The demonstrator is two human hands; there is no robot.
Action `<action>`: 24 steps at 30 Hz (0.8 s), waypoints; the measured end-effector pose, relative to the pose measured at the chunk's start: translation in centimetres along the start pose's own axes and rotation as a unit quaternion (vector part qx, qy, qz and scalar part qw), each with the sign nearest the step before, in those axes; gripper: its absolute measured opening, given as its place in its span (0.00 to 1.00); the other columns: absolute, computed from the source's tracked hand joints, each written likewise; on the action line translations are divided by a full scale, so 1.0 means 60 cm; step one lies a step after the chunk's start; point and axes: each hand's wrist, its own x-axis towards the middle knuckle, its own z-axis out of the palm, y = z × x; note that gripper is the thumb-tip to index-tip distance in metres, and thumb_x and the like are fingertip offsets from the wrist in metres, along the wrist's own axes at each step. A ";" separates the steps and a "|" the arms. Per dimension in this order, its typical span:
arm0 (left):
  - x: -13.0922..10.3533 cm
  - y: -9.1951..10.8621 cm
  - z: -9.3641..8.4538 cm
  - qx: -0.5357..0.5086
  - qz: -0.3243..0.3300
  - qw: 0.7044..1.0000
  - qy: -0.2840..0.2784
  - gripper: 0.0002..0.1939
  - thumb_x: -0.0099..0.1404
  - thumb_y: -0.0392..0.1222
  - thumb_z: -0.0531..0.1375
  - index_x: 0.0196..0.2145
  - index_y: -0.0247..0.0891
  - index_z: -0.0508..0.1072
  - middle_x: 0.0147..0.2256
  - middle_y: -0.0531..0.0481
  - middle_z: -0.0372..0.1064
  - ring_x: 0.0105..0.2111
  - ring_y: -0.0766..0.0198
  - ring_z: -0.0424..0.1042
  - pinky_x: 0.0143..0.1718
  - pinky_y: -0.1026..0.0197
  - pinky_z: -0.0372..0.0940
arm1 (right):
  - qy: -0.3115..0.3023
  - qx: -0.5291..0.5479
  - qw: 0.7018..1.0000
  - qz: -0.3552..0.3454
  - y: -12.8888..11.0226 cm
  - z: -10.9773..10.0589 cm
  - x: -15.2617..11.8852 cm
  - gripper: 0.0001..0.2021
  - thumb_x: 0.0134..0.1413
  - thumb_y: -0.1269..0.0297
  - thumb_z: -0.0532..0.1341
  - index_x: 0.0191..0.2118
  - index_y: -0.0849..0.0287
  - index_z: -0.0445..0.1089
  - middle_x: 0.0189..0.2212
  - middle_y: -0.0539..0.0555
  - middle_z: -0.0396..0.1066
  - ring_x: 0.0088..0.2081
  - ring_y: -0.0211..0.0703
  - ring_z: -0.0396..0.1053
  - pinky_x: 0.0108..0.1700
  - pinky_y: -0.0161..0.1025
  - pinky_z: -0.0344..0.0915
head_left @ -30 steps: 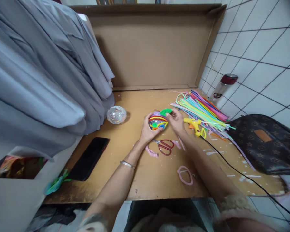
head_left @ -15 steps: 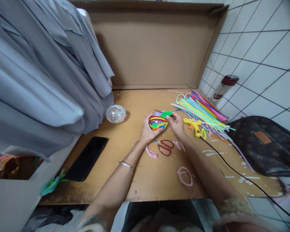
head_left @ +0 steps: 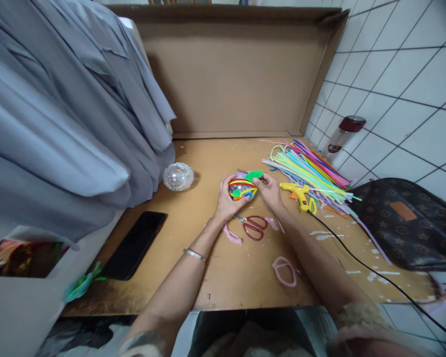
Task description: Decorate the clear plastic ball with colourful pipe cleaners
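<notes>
My left hand (head_left: 227,199) is wrapped round a clear ball decorated with coloured strips (head_left: 241,183), its thumb along the lower edge. Red, yellow, purple, blue and orange bands show on the ball. A flat green disc (head_left: 253,175) rests against the ball's upper right, pinched by my right hand (head_left: 269,191). Below the hands lie red-handled scissors (head_left: 255,227), a pink fuzzy piece (head_left: 232,235) and a pink loop (head_left: 284,271). To the right of my right hand lies a yellow glue gun (head_left: 299,193).
A bundle of colourful pipe cleaners (head_left: 308,166) is at the back right, near a bottle (head_left: 340,139) and a dark patterned bag (head_left: 409,223). Leftward are a clear ball (head_left: 179,176) and a black phone (head_left: 136,245). A cable (head_left: 360,267) crosses the table's right side.
The green disc and my right fingers have shifted very slightly left along the ball. Both hands keep their hold.
</notes>
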 end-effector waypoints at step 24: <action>-0.003 0.011 -0.005 0.063 0.081 0.994 0.045 0.18 0.65 0.53 0.59 0.49 0.43 0.69 0.54 0.41 0.60 0.58 0.52 0.62 0.60 0.45 0.58 | -0.004 0.036 0.999 0.022 -0.015 0.004 -0.006 0.14 0.45 0.51 0.66 0.33 0.55 0.70 0.26 0.49 0.72 0.29 0.40 0.67 0.34 0.38 0.67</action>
